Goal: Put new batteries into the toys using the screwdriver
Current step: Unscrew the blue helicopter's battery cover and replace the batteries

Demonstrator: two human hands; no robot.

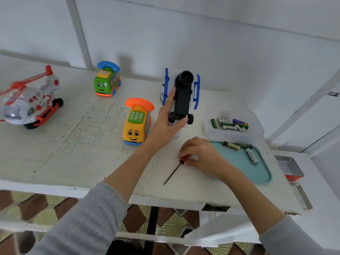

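Fingers of the right hand [200, 153] are curled down over the red handle of the screwdriver [173, 172], pinching it against the table [73, 144], and the dark shaft lies flat, tip aimed toward the near edge. Over to the left hand [165, 122]: fingers spread wide along the side of the blue helicopter [184, 92], thumb hooked under by the small front wheels, and the toy is flipped belly-up, black underside and wheels facing the camera, blue skids on either side. Just right of it, a clear tub [235, 126] holds a heap of batteries [230, 124], mostly green and white. In front of the tub sits a teal tray [257, 172] with three loose batteries near its far side, touching the right wrist's side of the table. Yellow phone bus [137, 124] stands just left of the left hand; green phone bus [107, 80] farther back; red helicopter [31, 100] far left, upright on its wheels.
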